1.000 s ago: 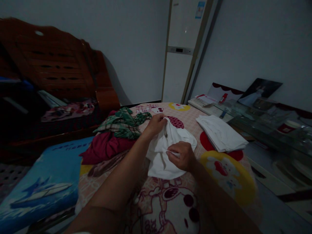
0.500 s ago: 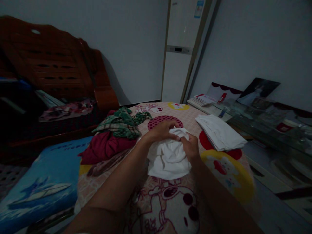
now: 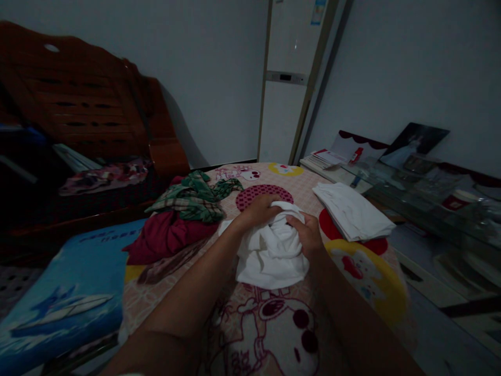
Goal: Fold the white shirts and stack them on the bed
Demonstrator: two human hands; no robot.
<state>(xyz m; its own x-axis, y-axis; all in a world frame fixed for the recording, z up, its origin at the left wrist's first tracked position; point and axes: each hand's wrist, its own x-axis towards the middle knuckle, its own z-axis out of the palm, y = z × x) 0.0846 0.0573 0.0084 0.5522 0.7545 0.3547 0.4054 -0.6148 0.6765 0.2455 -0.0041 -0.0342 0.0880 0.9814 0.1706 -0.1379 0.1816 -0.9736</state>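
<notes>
"How did the cloth [image 3: 272, 263] look?"

"White and crumpled, with loose folds bunched in the middle and a smoother, broad edge at the bottom."

"Where was it?"

"On the counter [image 3: 307, 181], in front of the person, between the plaid pile [image 3: 195, 198] on the left and the white stack [image 3: 352, 211] on the right."

"And the hands?"

"Both were on it. The left hand [image 3: 261, 211] gripped the far side, its fingertips hidden by fabric. The right hand [image 3: 310, 233] pinched the right side, thumb on top."

"Which way did it point?"

"The gathered end pointed away from the person, leaning a little right; the broad edge faced the person. The long axis ran roughly near to far, and a small corner poked out left, past the left forearm."

"Any room?"

"Printed cover showed on the near side and toward the stack. The left side was tighter, with the maroon garment [image 3: 170, 237] near the forearm. The counter's curved far edge lay well beyond the hands."
</notes>
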